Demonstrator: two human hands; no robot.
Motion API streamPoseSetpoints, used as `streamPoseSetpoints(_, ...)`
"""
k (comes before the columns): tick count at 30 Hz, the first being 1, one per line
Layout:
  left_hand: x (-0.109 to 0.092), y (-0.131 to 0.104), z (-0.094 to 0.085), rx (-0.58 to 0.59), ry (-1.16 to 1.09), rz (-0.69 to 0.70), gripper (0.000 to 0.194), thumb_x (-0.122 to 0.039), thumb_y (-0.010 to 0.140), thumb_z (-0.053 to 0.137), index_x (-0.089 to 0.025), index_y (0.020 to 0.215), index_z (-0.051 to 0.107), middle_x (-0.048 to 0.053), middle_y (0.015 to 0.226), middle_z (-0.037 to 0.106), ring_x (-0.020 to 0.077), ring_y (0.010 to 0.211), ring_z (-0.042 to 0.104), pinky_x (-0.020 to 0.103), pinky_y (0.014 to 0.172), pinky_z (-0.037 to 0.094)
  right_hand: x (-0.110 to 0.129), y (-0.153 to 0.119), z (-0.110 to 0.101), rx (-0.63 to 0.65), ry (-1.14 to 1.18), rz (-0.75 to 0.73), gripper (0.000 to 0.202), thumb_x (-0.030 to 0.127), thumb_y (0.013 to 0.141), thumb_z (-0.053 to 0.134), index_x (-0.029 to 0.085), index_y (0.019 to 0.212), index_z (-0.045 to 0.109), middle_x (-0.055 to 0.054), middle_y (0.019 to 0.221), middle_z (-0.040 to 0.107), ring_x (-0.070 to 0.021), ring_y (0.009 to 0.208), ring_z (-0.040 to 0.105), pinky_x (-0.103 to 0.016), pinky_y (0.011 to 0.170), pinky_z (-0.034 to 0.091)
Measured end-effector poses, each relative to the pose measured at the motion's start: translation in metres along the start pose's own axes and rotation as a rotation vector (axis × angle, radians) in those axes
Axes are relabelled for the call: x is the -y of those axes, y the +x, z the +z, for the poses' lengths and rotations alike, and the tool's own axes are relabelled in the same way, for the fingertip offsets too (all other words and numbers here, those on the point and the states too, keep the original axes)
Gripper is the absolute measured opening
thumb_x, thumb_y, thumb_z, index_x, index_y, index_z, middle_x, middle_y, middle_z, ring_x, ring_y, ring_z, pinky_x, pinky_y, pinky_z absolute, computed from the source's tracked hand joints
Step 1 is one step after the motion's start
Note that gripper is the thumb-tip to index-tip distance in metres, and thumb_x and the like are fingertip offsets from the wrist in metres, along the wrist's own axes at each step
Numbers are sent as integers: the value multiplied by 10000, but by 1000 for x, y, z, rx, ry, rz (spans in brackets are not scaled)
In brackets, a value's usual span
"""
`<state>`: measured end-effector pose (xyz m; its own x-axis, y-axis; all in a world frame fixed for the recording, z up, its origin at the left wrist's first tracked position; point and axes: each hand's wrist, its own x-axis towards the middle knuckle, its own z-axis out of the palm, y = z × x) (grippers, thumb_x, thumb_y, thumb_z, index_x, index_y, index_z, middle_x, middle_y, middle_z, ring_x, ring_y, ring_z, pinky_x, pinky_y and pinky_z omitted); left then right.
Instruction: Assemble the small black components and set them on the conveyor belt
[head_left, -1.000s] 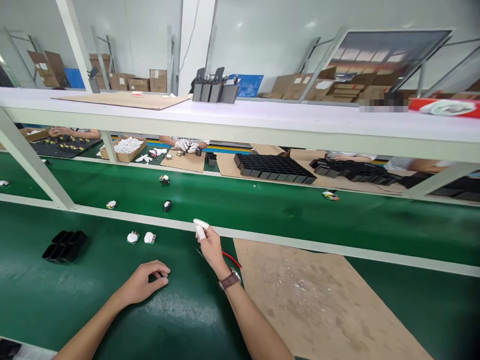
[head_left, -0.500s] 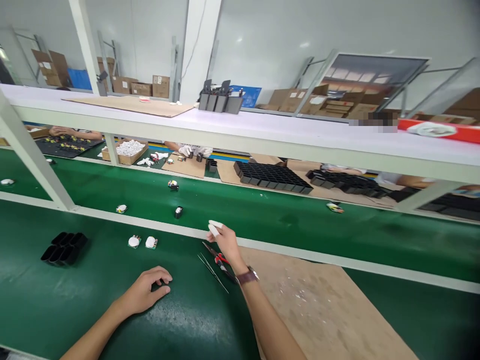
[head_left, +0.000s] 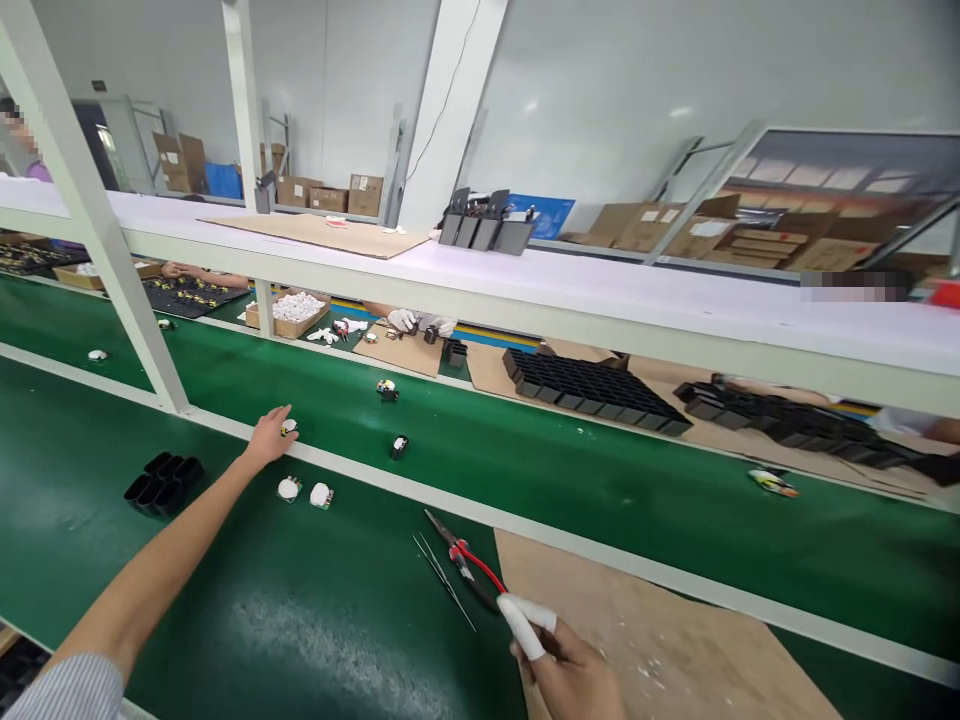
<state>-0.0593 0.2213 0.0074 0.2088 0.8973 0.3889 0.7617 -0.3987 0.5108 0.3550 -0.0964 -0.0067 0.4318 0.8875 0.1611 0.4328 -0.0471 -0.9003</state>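
Observation:
Over the white rail on the left, my left hand (head_left: 268,440) reaches with fingers apart around a small white-topped part (head_left: 289,428) on the green strip. I see no lift of that part. My right hand (head_left: 562,655), in white finger covers, pinches at the handle ends of the long-nose pliers (head_left: 465,562), which lie on the bench. Beside the pliers are metal tweezers (head_left: 444,582). Two circuit boards with round white tops, one left (head_left: 289,488) and one right (head_left: 321,495), sit in front of my left wrist.
A black multi-cell holder (head_left: 163,482) stands left of my left forearm. Brown board (head_left: 645,620) lies at right. A black-cased part (head_left: 399,446) and others sit on the green strip. A white shelf (head_left: 480,290) crosses above; co-workers' gloved hands (head_left: 420,322) are beyond.
My left hand has moved up and away to the white-topped part past the rail. My right hand has come back from the rail to the pliers' handles. The view has shifted left.

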Motion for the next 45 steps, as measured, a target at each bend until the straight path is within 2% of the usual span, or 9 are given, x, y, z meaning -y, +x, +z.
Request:
streamPoseSetpoints(3, 9, 18, 10, 6, 21, -46, 482, -382, 842, 667, -146, 1262, 684, 173, 1129, 761, 378, 1106, 691, 579, 1050, 487, 9, -14, 2, -4, 78, 32, 497, 695, 830, 686, 222, 918, 810, -8, 548, 646, -151, 409, 559, -265, 451, 512)
streamPoseSetpoints(6, -11, 8, 27, 43, -12, 7, 506, -406, 867, 639, -160, 1309, 658, 146, 1127, 762, 328, 1050, 703, 506, 1016, 524, 23, -16, 12, 74, 224, -24, 498, 657, 872, 679, 202, 1048, 777, -68, 759, 747, -187, 560, 667, -333, 600, 608)
streamPoseSetpoints(13, -83, -96, 52, 375, -176, 444, 476, -368, 955, 642, -258, 1415, 594, 89, 1257, 719, 276, 1127, 673, 452, 1016, 546, 41, 2, 43, 138, 393, -65, 500, 593, 916, 673, 212, 1240, 682, -123, 1039, 777, -253, 819, 757, -435, 715, 658)
streamPoseSetpoints(18, -90, -144, 17, 331, -131, 435, 464, -413, 971, 672, -286, 1412, 604, 99, 1436, 628, 315, 1327, 588, 522, 1161, 451, 32, 6, 57, 255, 278, -18, 435, 597, 917, 664, 214, 1112, 735, -51, 778, 763, -163, 451, 642, -390, 611, 636)
streamPoseSetpoints(27, -12, -171, -104, -184, 412, 103, 292, -380, 996, 618, -213, 1221, 701, 163, 1331, 658, 399, 1297, 553, 610, 1079, 461, 13, 31, 90, 385, -40, -391, 477, 470, 975, 596, 276, 1410, 617, -115, 1310, 700, -280, 1132, 711, -458, 985, 607)
streamPoseSetpoints(32, 51, -196, -127, -248, 675, -39, 323, -443, 974, 612, -146, 1011, 733, 249, 1295, 617, 503, 1309, 493, 646, 905, 520, 30, 27, 126, 458, -182, -643, 451, 342, 1001, 598, 250, 1441, 571, -127, 1411, 622, -297, 1295, 608, -509, 1099, 530)
streamPoseSetpoints(37, 43, -188, -107, -217, 540, 74, 281, -383, 998, 579, -174, 852, 697, 209, 1269, 637, 457, 1311, 522, 649, 985, 498, 43, 27, 171, 476, -314, -691, 377, 269, 950, 678, 194, 1316, 628, -141, 1300, 657, -317, 1174, 638, -523, 1008, 564)
streamPoseSetpoints(40, -4, -182, -77, -124, 211, 189, 233, -377, 1003, 603, -199, 860, 651, 144, 1307, 633, 328, 1214, 633, 517, 1038, 533, 44, 28, 177, 471, -369, -700, 259, 199, 973, 600, 189, 1224, 663, -129, 1179, 686, -300, 1064, 652, -512, 935, 575)
streamPoseSetpoints(45, -78, -175, -23, 310, -144, 275, 230, -360, 1020, 589, -210, 846, 590, 85, 1457, 568, 237, 1115, 703, 369, 943, 590, 27, 15, 150, 528, -351, -721, 508, 106, 980, 484, 186, 1482, 480, -146, 1368, 620, -296, 1261, 585, -516, 1050, 541)
